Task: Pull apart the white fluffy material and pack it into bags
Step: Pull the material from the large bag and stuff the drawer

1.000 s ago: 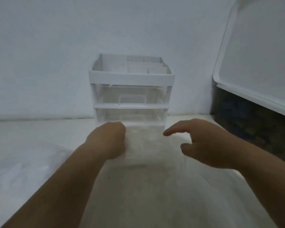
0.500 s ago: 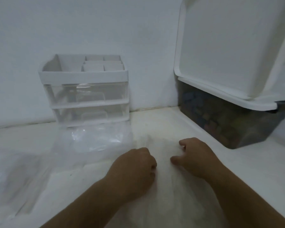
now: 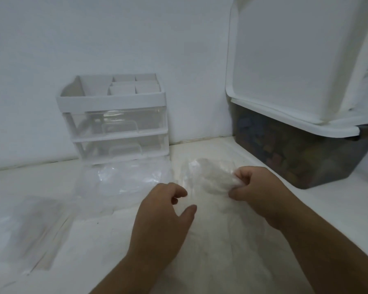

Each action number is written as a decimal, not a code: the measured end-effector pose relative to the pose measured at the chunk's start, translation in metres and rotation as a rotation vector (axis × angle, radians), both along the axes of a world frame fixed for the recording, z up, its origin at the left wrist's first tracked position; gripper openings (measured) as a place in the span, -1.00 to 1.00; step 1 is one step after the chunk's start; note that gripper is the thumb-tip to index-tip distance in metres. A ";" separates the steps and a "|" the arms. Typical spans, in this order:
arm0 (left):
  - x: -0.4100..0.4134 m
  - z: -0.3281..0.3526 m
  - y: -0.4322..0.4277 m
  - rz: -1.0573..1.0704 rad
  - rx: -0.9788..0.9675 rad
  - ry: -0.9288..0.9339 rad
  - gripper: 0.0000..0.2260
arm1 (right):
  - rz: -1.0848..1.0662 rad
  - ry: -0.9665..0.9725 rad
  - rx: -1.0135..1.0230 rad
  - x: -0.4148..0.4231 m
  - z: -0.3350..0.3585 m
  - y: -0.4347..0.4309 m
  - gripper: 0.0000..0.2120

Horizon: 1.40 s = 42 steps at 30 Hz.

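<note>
A clear plastic bag (image 3: pixel 202 175) with a wad of white fluffy material (image 3: pixel 215 181) inside is lifted off the white table. My right hand (image 3: pixel 255 192) pinches its right edge between thumb and fingers. My left hand (image 3: pixel 166 211) hovers at the bag's left side, fingers curled and apart, and whether it touches the film I cannot tell. More white fluffy material (image 3: pixel 221 251) spreads on the table below both hands. Another clear bag (image 3: pixel 123 183) lies flat to the left, and a further one (image 3: pixel 28 228) at the far left.
A white and clear two-drawer organiser (image 3: pixel 115 122) stands against the back wall. At the right sits a dark translucent bin (image 3: pixel 302 158) of coloured pieces with a white lid (image 3: pixel 289 60) propped upright on it.
The view swung right, away from the organiser. My right hand has lifted the bag's edge off the table and my left hand has opened from a fist.
</note>
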<state>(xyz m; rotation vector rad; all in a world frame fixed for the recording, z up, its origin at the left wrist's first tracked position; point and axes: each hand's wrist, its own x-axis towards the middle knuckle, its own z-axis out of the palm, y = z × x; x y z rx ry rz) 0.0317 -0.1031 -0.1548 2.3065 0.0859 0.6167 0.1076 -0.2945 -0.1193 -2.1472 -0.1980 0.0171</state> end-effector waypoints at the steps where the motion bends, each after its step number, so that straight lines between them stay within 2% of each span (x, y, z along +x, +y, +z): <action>1: 0.000 0.001 0.001 0.031 -0.042 0.003 -0.77 | 0.019 -0.004 0.041 -0.001 0.002 -0.001 -0.88; 4: 0.000 0.007 0.004 0.081 -0.209 0.070 -0.68 | 0.094 0.021 0.110 -0.004 0.004 -0.003 -0.87; 7: 0.002 0.011 0.007 0.067 -0.380 0.126 -0.59 | 0.163 0.052 0.163 -0.006 0.005 -0.003 -0.76; 12: 0.003 0.015 0.009 0.019 -0.519 0.050 -0.84 | 0.214 0.089 0.152 -0.007 0.003 -0.002 -0.68; 15: 0.002 0.015 0.009 0.022 -0.465 -0.014 -0.89 | 0.184 0.051 0.105 -0.006 0.000 -0.001 -0.60; 19: 0.002 0.013 0.011 0.029 -0.406 -0.035 -0.84 | 0.132 -0.087 0.076 -0.012 0.002 0.008 -0.93; 20: 0.002 0.013 0.011 0.026 -0.409 -0.037 -0.84 | 0.095 -0.143 0.080 -0.012 0.003 0.009 -0.95; 24: 0.004 0.014 0.012 0.001 -0.506 -0.025 -0.86 | 0.028 -0.232 0.122 -0.010 0.004 0.009 -0.69; 28: 0.006 0.015 0.014 -0.039 -0.758 0.077 -0.81 | -0.041 -0.232 0.167 -0.006 0.003 0.004 -0.88; 32: 0.005 0.019 0.014 -0.067 -0.926 0.149 -0.74 | -0.068 -0.240 0.149 -0.006 0.002 0.007 -0.82; 35: 0.006 0.019 0.014 -0.077 -0.940 0.144 -0.74 | -0.069 -0.200 0.256 -0.010 0.006 0.008 -0.77; 37: 0.006 0.018 0.015 -0.087 -0.939 0.140 -0.76 | 0.001 -0.134 0.296 -0.014 0.009 0.011 -0.90; 40: 0.006 0.018 0.015 -0.106 -0.926 0.142 -0.80 | -0.022 -0.149 0.129 -0.013 0.005 0.012 -0.74; 42: 0.006 0.017 0.014 -0.107 -0.912 0.144 -0.84 | -0.066 -0.209 0.116 -0.014 0.005 0.014 -0.88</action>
